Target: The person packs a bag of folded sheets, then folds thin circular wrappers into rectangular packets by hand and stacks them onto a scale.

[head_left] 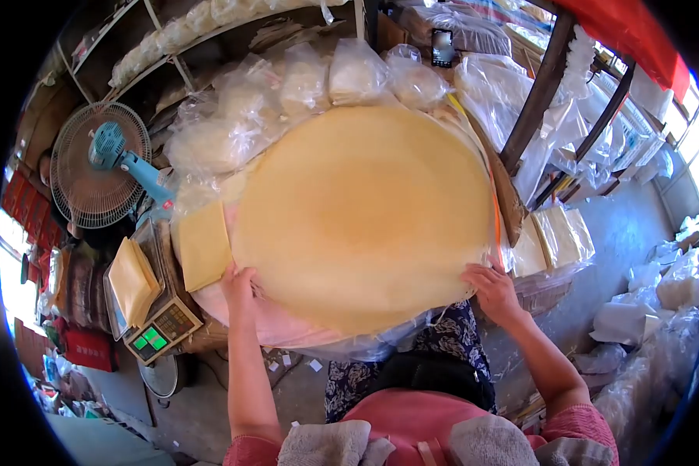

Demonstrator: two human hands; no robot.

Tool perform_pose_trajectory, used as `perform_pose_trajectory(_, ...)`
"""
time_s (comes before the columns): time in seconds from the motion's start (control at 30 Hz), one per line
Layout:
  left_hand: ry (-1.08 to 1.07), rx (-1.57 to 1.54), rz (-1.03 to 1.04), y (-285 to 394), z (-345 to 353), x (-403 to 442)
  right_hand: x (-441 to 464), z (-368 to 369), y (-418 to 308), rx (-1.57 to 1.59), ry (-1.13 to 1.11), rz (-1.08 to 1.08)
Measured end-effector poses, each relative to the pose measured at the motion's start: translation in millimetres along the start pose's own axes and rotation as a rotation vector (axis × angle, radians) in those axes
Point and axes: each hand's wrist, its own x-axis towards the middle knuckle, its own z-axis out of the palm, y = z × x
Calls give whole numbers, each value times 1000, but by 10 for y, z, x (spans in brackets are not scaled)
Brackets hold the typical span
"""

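Note:
A large round, thin, pale-yellow sheet (365, 210) spreads over the work table in front of me, darker tan at its middle. My left hand (239, 286) is closed at its near left edge. On the near right edge, my right hand (491, 289) has its fingers closed too, thumb side toward the sheet. Beside my left hand lies a folded yellow sheet (203, 247). Pink cloth or plastic (287, 330) shows beneath the round sheet at the front. Fingertips of both hands are partly hidden at the edge.
A digital scale (167, 330) carries folded sheets (132, 281) at left, near a blue fan (113, 147). Clear plastic bags (303, 81) line the table's back. A phone (442, 48) stands behind them. Wooden posts (540, 93) rise at right, near packed sheets (559, 241).

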Motion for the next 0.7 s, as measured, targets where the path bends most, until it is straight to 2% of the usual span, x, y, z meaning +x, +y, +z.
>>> perform_pose_trajectory(0.1,-115,-415,85,398,231,0,123,-52,-41,383,38,490)
perform_pose_trajectory(0.17,-196,-501,228,484,507,1,222,36,139,493,106,693)
perform_pose_trajectory(0.2,-339,-278,323,433,645,71,237,99,227,548,142,795)
perform_pose_trajectory(0.23,-390,66,460,272,793,129,229,140,295,621,122,865)
perform_pose_trajectory(0.27,-407,392,624,110,940,186,217,200,338,647,108,879)
perform_pose_trajectory(0.3,-314,839,815,-40,1075,154,179,265,366,672,95,894)
perform_pose_trajectory(0.4,-371,1292,548,-114,1359,-57,68,341,423,774,57,894)
perform_pose_trajectory(0.47,-331,1391,654,-264,1374,-91,25,354,439,828,46,896)
perform_pose_trajectory(0.5,-309,1437,713,-318,1379,-108,18,324,407,826,48,812)
perform_pose_trajectory(0.6,-334,1432,720,-277,1392,-114,85,137,301,650,-130,781)
perform_pose_trajectory(0.63,-371,1428,738,-219,1410,-75,110,115,227,668,-114,796)
perform_pose_trajectory(0.7,-438,1421,761,-112,1368,1,177,91,-32,923,-75,910)
